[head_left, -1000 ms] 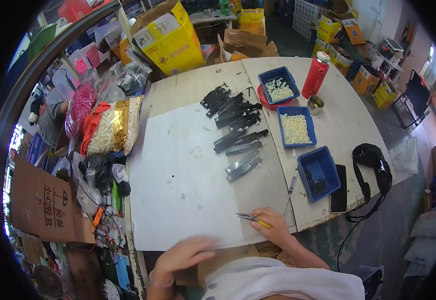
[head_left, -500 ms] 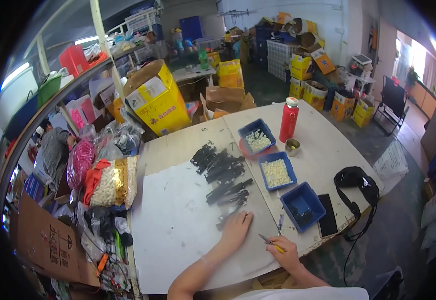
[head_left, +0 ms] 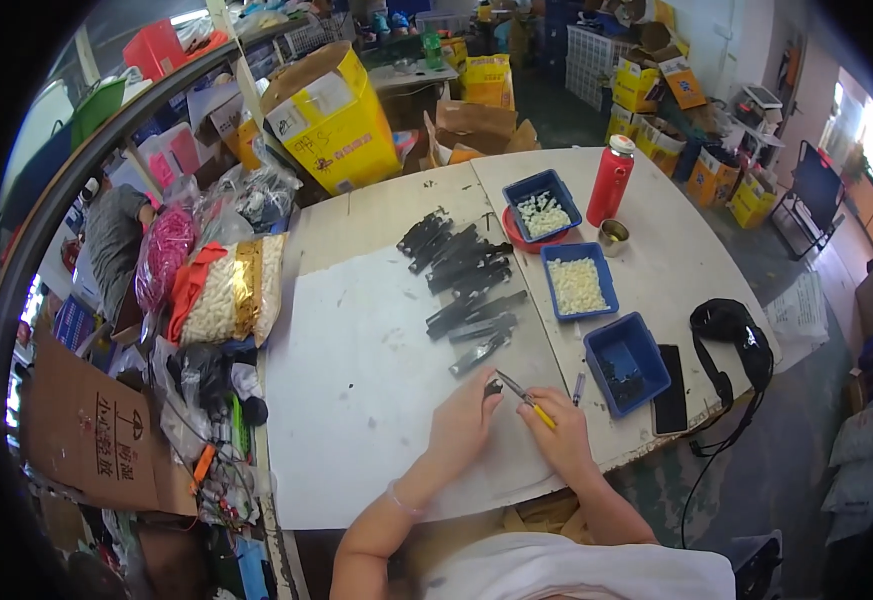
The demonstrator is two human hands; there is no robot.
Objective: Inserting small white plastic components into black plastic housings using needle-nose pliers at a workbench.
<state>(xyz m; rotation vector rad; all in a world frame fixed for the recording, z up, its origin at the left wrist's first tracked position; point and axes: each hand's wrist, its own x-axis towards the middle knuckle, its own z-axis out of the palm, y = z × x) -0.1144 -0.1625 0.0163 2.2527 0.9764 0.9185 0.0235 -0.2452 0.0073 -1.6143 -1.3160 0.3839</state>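
Observation:
My left hand (head_left: 461, 422) is over the white sheet, its fingers closed on a small black piece (head_left: 493, 387). My right hand (head_left: 562, 437) grips a yellow-handled tool (head_left: 542, 414) with a slim, pointed metal end; its exact kind is unclear. That tip points toward the black piece and reaches close to the left fingertips; whether it touches cannot be made out. Beyond the hands lies a spread of flat black strips (head_left: 464, 262), the nearest ones shiny. Right of them, a blue bin (head_left: 658, 352) contains a few black pieces. A small purple-grey tool (head_left: 578, 388) lies beside my right hand.
Two blue trays of cream-coloured pieces (head_left: 578, 285) (head_left: 542, 214) stand farther back, near a red bottle (head_left: 611, 182) and a small metal cup (head_left: 613, 236). A black phone (head_left: 669, 390) and black strapped pouch (head_left: 728, 335) lie at right. Bagged goods (head_left: 221, 305) crowd the left edge.
My left hand has lifted from the near strips and now holds a small black piece. My right hand has brought the yellow-handled tool up to it. The view has tilted downward.

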